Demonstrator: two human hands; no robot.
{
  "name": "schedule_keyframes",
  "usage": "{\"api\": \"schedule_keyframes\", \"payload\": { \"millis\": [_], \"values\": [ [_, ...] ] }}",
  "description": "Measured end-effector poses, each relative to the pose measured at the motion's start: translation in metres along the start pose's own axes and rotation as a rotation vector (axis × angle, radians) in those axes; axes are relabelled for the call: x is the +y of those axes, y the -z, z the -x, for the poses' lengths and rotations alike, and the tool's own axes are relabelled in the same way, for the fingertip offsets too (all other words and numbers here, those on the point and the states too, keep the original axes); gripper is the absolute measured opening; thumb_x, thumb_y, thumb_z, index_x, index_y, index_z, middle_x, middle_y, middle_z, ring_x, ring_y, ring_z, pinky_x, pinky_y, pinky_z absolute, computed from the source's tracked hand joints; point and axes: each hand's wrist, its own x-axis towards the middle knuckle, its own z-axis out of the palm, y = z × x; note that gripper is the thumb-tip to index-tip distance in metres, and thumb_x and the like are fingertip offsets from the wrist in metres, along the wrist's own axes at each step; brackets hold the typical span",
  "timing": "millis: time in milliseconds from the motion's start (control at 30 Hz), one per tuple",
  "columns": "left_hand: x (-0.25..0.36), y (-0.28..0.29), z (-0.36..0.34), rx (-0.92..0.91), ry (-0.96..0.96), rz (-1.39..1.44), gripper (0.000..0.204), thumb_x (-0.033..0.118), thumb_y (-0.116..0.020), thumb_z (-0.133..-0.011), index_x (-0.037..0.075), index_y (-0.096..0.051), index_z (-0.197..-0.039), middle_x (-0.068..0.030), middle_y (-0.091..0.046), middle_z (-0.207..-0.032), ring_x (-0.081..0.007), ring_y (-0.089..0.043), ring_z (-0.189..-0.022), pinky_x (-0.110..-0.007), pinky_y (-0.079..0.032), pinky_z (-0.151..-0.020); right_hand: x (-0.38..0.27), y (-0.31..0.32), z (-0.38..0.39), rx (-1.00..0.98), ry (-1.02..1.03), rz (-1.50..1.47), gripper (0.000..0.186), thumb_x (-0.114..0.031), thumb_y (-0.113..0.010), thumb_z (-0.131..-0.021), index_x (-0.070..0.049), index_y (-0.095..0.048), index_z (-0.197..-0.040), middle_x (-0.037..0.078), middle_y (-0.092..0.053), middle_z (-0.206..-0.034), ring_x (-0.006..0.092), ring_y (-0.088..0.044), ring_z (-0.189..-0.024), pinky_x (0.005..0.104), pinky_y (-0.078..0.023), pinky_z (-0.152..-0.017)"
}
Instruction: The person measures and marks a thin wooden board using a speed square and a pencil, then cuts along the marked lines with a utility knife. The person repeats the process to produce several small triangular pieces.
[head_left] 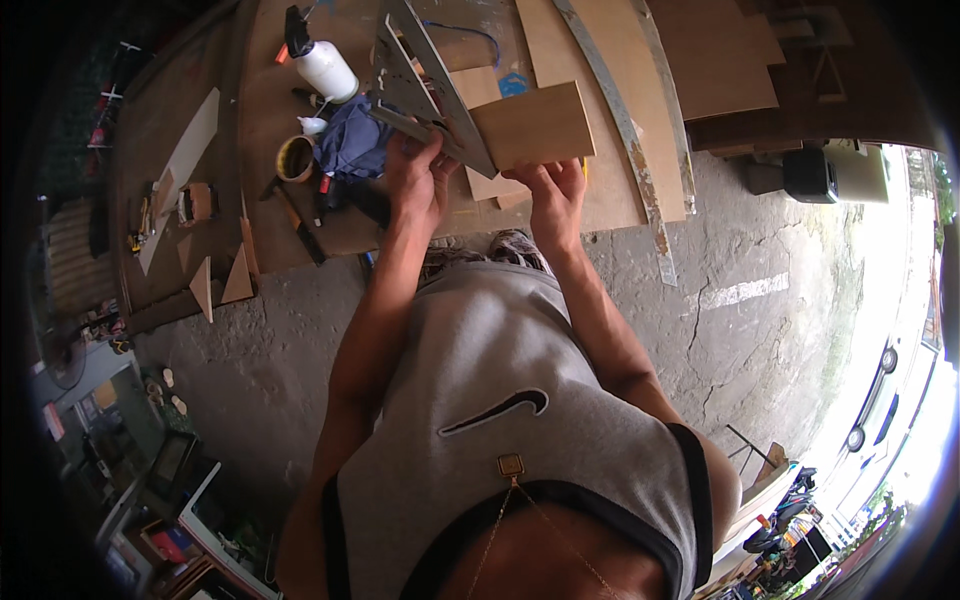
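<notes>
My left hand [418,178] is closed on the thick lower edge of a grey triangular set square [453,103], held up on a slant over the workbench. A small rectangular wooden board [537,125] stands against the right side of the square. My right hand [556,200] pinches the board's lower edge near the square's corner. Beside the right fingers shows a bit of something yellow, too small to name. A blue cloth [352,140] lies just left of my left hand.
On the workbench [262,100] stand a white spray bottle [328,73] and a roll of tape [295,158]. A hammer [297,222] lies near the front edge. To the right, plywood sheets [608,75] lie under a long worn strip [641,165] that overhangs the edge.
</notes>
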Motion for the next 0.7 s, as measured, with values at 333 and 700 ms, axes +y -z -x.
{"api": "schedule_keyframes", "payload": {
  "millis": [333, 700],
  "values": [
    [-0.025, -0.074, 0.014, 0.154, -0.104, -0.116, 0.048, -0.001, -0.064, -0.087, 0.005, -0.042, -0.13, -0.007, -0.058, -0.113, -0.0173, -0.063, -0.098, -0.036, -0.058, -0.084, -0.055, 0.054, -0.018, -0.154, -0.199, 0.001, 0.019, -0.005, -0.058, -0.091, 0.006, -0.057, -0.107, 0.016, -0.068, -0.094, 0.0248, -0.07, -0.081, 0.0336, -0.057, -0.073],
    [-0.041, -0.106, 0.035, 0.191, -0.231, -0.206, 0.053, -0.001, -0.065, -0.086, 0.008, -0.041, -0.132, -0.0057, -0.057, -0.12, -0.0173, -0.06, -0.103, -0.039, -0.058, -0.085, -0.059, 0.083, -0.016, -0.151, -0.303, -0.167, 0.021, -0.007, -0.061, -0.091, 0.004, -0.058, -0.107, 0.015, -0.068, -0.094, 0.0243, -0.069, -0.079, 0.0326, -0.058, -0.068]
  ]
}}
